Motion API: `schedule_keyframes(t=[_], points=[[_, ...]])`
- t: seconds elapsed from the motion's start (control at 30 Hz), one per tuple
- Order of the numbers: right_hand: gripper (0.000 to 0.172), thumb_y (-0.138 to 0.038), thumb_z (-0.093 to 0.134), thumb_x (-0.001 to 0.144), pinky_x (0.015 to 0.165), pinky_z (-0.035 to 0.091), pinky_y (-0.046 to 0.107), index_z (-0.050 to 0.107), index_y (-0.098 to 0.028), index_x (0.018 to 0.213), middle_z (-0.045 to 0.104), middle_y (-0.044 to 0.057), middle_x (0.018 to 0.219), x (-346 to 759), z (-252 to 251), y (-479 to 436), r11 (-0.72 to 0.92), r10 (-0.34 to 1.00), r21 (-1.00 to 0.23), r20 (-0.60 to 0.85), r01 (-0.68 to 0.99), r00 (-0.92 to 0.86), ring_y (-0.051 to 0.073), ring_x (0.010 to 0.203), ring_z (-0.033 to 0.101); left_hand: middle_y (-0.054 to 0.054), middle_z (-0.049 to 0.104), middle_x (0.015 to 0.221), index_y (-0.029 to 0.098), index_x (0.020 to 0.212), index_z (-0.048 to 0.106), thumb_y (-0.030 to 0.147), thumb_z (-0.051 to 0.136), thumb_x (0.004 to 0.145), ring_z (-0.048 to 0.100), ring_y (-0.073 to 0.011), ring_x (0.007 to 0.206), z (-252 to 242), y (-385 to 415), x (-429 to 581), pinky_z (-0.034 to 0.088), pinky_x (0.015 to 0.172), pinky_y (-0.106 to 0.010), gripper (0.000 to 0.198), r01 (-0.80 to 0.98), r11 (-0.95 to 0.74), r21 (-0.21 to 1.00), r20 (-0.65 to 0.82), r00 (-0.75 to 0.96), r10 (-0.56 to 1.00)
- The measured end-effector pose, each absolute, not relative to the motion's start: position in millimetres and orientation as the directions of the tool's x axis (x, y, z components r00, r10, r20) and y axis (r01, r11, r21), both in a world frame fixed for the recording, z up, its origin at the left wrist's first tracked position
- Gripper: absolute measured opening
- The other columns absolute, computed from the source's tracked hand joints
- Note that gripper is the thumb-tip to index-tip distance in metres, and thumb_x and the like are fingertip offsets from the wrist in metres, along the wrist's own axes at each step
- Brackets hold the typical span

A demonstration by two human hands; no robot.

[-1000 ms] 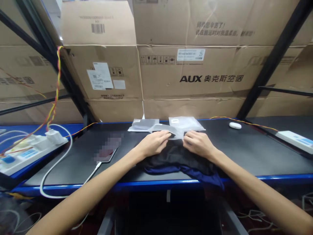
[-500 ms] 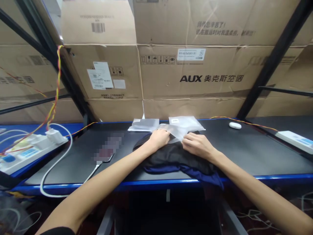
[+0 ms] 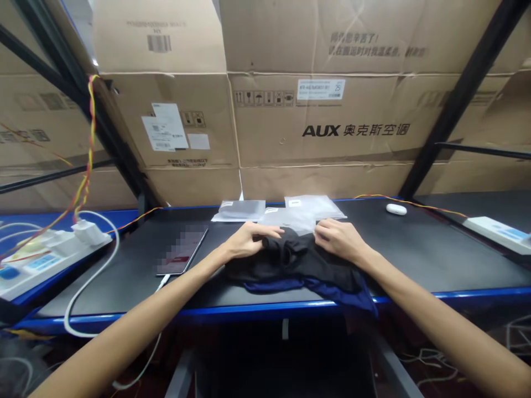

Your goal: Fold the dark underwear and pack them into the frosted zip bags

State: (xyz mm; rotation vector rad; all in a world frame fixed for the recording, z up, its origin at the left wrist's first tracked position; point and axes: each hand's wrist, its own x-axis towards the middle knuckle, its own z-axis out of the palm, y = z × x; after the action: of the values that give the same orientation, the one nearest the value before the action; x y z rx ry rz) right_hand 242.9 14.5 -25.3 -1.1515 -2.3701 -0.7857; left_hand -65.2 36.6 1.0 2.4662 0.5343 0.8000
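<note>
In the head view, the black cloth [image 3: 309, 262] lies bunched at the centre of the frame, blue cloth [image 3: 277, 286] showing along its lower edge, and at its upper left the left hand [image 3: 245, 241] pinches a fold. The right hand's [image 3: 341, 239] fingers curl together at its upper right, whether gripping I cannot tell.

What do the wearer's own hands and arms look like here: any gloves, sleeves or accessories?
The left hand and right hand are both ungloved. The left forearm and right forearm are bare as far as the picture shows them, with no sleeve in view. No watch, bracelet or marking shows; some fingers are partly hidden.
</note>
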Motion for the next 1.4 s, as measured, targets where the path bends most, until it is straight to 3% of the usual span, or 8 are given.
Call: schedule_keyframes(t=[0.1, 0.2, 0.37, 0.53, 0.7, 0.93, 1.23, 1.4], points=[[0.02, -0.023, 0.05, 0.094, 0.057, 0.039, 0.026, 0.064, -0.02, 0.081, 0.067, 0.005, 0.083, 241, -24, 13, 0.476, 0.632, 0.3, 0.537, 0.827, -0.559, 0.018, 0.08, 0.062, -0.006, 0.068, 0.125, 0.021, 0.103, 0.076, 0.007, 0.052, 0.072, 0.059, -0.026, 0.125, 1, 26, -73, 0.045, 0.108, -0.044, 0.042, 0.182, -0.808, 0.561, 0.401, 0.794, 0.457], [0.016, -0.025, 0.053, 0.093, 0.06, 0.047, 0.027, 0.066, -0.019, 0.101, 0.069, 0.009, 0.105, 236, -21, 10, 0.458, 0.665, 0.288, 0.516, 0.841, -0.539, 0.023, 0.095, 0.063, -0.004, 0.06, 0.138, 0.023, 0.114, 0.073, 0.006, 0.049, 0.063, 0.049, -0.0279, 0.135, 1, 22, -73, 0.037, 0.115, -0.047, 0.058, 0.201, -0.837, 0.509, 0.385, 0.816, 0.43], [0.046, -0.012, 0.049, 0.091, 0.075, 0.058, 0.033, 0.054, -0.02, 0.136, 0.054, 0.011, 0.145, 226, -22, 12, 0.532, 0.663, 0.265, 0.461, 0.804, -0.59, 0.027, 0.123, 0.057, 0.004, 0.035, 0.157, 0.031, 0.139, 0.056, 0.005, 0.045, 0.052, 0.027, -0.0287, 0.148, -4, 20, -68, 0.024, 0.121, -0.049, 0.091, 0.284, -0.885, 0.369, 0.252, 0.886, 0.389], [0.049, -0.002, 0.045, 0.085, 0.092, 0.057, 0.036, 0.063, -0.02, 0.126, 0.067, 0.009, 0.129, 226, -25, 24, 0.634, 0.617, 0.222, 0.433, 0.741, -0.657, 0.024, 0.121, 0.062, 0.006, 0.038, 0.154, 0.03, 0.133, 0.061, 0.003, 0.044, 0.055, 0.029, -0.0238, 0.147, -12, 22, -68, 0.028, 0.121, -0.042, 0.085, 0.301, -0.885, 0.355, 0.244, 0.884, 0.398], [0.04, -0.007, 0.044, 0.089, 0.098, 0.054, 0.035, 0.069, -0.018, 0.119, 0.07, 0.009, 0.123, 247, -16, 43, 0.592, 0.608, 0.157, 0.558, 0.791, -0.565, 0.023, 0.118, 0.064, 0.005, 0.039, 0.154, 0.029, 0.132, 0.062, 0.003, 0.044, 0.056, 0.03, -0.0242, 0.147, -12, 22, -69, 0.029, 0.121, -0.042, 0.083, 0.294, -0.886, 0.358, 0.256, 0.882, 0.396], [0.035, -0.012, 0.048, 0.085, 0.1, 0.051, 0.036, 0.075, -0.023, 0.106, 0.074, 0.005, 0.116, 287, -18, 88, 0.442, 0.803, -0.114, 0.492, 0.89, -0.336, 0.023, 0.109, 0.068, 0.002, 0.044, 0.152, 0.029, 0.138, 0.057, 0.002, 0.044, 0.053, 0.036, -0.024, 0.144, -8, 19, -68, 0.031, 0.12, -0.043, 0.089, 0.322, -0.868, 0.379, 0.281, 0.853, 0.439], [0.033, -0.02, 0.045, 0.091, 0.091, 0.053, 0.035, 0.075, -0.02, 0.106, 0.077, 0.008, 0.105, 301, -35, 97, 0.302, 0.898, -0.169, 0.38, 0.938, -0.221, 0.026, 0.101, 0.071, -0.005, 0.039, 0.155, 0.025, 0.14, 0.054, 0.004, 0.054, 0.066, 0.041, -0.0239, 0.141, -5, 27, -55, 0.033, 0.118, -0.04, 0.078, 0.437, -0.83, 0.347, 0.27, 0.801, 0.534], [0.034, -0.024, 0.043, 0.094, 0.09, 0.053, 0.036, 0.072, -0.018, 0.111, 0.075, 0.01, 0.11, 298, -31, 92, 0.305, 0.907, -0.207, 0.362, 0.929, -0.217, 0.026, 0.103, 0.07, -0.001, 0.051, 0.147, 0.028, 0.134, 0.059, 0.0, 0.049, 0.067, 0.055, -0.0212, 0.129, -1, 28, -47, 0.043, 0.109, -0.032, 0.073, 0.515, -0.808, 0.287, 0.265, 0.767, 0.584]])
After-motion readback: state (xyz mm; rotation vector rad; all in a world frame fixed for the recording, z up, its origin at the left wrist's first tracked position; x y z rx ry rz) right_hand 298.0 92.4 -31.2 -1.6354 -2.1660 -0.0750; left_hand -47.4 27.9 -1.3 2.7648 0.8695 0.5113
